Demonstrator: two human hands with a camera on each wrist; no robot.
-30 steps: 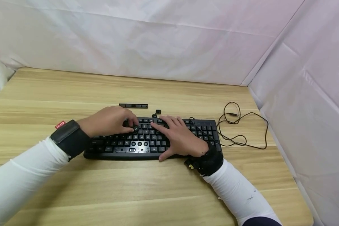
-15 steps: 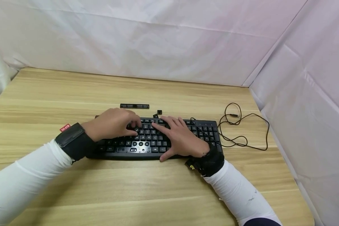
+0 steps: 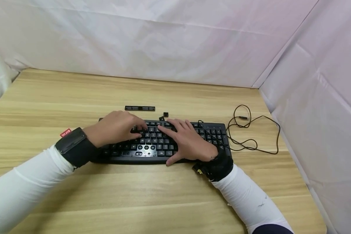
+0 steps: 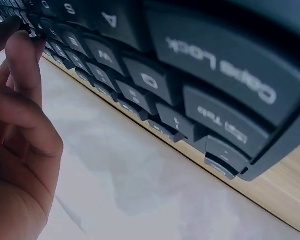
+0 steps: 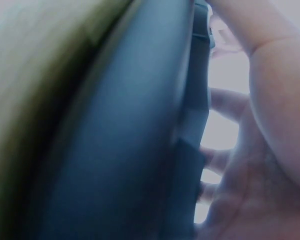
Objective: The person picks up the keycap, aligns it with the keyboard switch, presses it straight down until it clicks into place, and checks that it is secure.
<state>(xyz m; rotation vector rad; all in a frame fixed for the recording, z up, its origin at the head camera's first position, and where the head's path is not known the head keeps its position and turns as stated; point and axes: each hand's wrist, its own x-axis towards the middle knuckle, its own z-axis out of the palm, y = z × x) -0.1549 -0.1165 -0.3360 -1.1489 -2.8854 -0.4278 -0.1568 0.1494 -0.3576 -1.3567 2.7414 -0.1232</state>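
Note:
A black keyboard lies on the table under both hands. Its space bar slot is bare, and several key sockets above it show without caps. My left hand bends over the upper left keys, thumb and index finger pinching a small black keycap. In the left wrist view the fingertips of the left hand meet near the letter rows, far from the Caps Lock key. My right hand rests with spread fingers across the keyboard's right half, thumb at the front edge.
Behind the keyboard lie a loose space bar and two loose keycaps, one farther back and one at the keyboard's rear edge. A tangled black cable lies to the right. White cloth hangs behind the table.
The keycap at my left fingertips was raised and tilted a second ago; now it sits lower among the keys. The left hand shifted slightly right. The right hand stays in place.

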